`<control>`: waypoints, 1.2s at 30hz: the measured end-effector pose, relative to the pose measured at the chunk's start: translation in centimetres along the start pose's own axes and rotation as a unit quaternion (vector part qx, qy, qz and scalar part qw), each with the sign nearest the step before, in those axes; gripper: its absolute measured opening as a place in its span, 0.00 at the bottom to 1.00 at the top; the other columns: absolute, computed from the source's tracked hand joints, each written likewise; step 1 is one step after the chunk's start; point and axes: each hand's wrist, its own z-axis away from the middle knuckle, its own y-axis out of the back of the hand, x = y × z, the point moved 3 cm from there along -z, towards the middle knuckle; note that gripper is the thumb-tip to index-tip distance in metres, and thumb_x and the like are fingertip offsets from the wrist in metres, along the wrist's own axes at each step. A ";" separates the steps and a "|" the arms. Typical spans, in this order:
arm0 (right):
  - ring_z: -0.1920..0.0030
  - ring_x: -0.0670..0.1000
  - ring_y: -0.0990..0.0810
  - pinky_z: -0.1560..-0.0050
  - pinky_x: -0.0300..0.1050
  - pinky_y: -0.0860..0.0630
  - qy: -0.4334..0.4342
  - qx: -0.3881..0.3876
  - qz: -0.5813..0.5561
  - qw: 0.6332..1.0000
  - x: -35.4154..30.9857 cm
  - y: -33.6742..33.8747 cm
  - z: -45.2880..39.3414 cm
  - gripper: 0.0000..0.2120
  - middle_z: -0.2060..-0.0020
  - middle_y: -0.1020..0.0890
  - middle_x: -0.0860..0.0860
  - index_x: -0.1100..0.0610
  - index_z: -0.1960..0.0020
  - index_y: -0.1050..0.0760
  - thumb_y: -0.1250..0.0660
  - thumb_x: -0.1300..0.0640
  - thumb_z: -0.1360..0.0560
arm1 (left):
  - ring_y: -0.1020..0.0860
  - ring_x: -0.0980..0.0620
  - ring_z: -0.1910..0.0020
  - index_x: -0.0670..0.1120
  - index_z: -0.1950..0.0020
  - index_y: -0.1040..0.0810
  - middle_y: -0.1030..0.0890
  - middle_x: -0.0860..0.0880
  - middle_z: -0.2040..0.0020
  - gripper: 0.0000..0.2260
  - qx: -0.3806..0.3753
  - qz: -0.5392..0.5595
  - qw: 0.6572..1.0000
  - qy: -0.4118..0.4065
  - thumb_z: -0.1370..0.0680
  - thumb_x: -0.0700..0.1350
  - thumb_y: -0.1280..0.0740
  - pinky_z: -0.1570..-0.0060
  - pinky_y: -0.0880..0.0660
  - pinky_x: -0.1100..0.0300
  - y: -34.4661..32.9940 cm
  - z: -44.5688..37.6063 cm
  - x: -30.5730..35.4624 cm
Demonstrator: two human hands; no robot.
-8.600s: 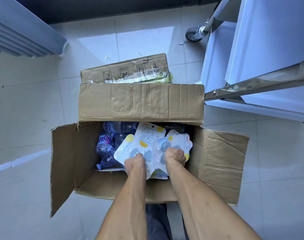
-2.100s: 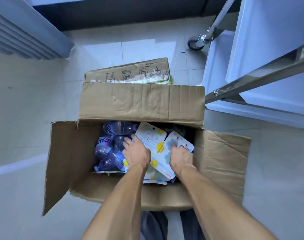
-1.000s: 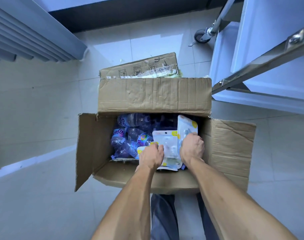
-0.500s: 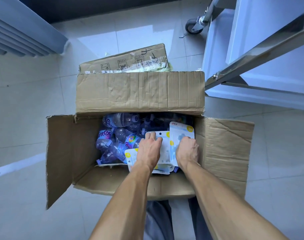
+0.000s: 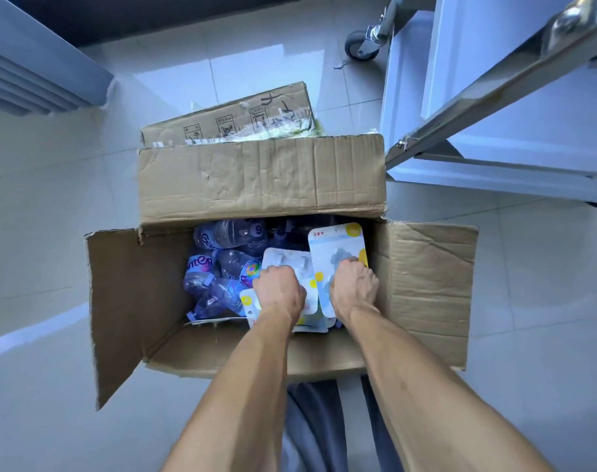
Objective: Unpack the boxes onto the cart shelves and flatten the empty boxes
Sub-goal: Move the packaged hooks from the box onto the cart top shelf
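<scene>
**Blister cards gathered in both hands inside the open box**

Head view. Both hands are sunk into the open cardboard box [image 5: 426, 284] on the tiled floor. The left hand [image 5: 280, 291] is curled closed over a stack of flat blister cards [image 5: 283, 258] near the box's near wall; the right hand [image 5: 353, 284] is closed on an upright blister card [image 5: 336, 243] standing against the right inner wall. Exactly how the fingers wrap under the cards cannot be told, since they are hidden beneath the knuckles. To the left of the cards, a loose heap of small water bottles [image 5: 222, 264] fills the rest of the box. A second, smaller box [image 5: 229, 120] lies behind the far flap, and the cart [image 5: 494, 141] stands well apart at upper right, its white shelves bare where they show.

Compared with half a second ago, the left fingers, then spread flat across the cards, have been closed into a fist, and the right-hand card has been tipped more upright. A grip appears to have been secured, so the lift towards the cart is judged to be next.

Against the earliest frame, the cards, then fanned out loosely across the middle of the box, have been squared into a tighter bundle at the right side. The bottles lie much as they did, and nothing has yet been placed on the cart shelves; unpacking is judged to be at an early stage.
</scene>
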 end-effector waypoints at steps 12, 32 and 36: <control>0.38 0.58 0.23 0.42 0.47 0.26 -0.047 -0.015 -0.175 0.983 -0.5 12.5 10.8 0.14 0.38 0.24 0.60 0.63 0.35 0.29 0.43 0.58 0.18 | 0.21 0.44 0.43 0.45 0.45 0.23 0.20 0.44 0.42 0.10 -0.060 0.132 0.987 0.072 0.25 0.42 0.38 0.50 0.24 0.56 13.7 12.4 -3.5; 0.36 0.57 0.24 0.38 0.47 0.27 -0.099 0.141 -0.289 0.942 29.6 46.3 28.0 0.15 0.37 0.22 0.57 0.56 0.37 0.23 0.43 0.59 0.19 | 0.21 0.42 0.44 0.45 0.41 0.23 0.19 0.43 0.43 0.14 0.177 0.162 0.967 -0.084 0.23 0.48 0.39 0.51 0.27 0.56 38.6 42.9 22.2; 0.40 0.58 0.21 0.47 0.48 0.26 -0.104 0.159 -0.253 0.949 38.4 52.0 27.0 0.14 0.41 0.20 0.56 0.55 0.41 0.22 0.44 0.61 0.20 | 0.21 0.41 0.43 0.43 0.42 0.23 0.20 0.42 0.43 0.13 0.198 0.180 0.961 -0.069 0.23 0.45 0.39 0.49 0.27 0.54 41.6 46.1 30.3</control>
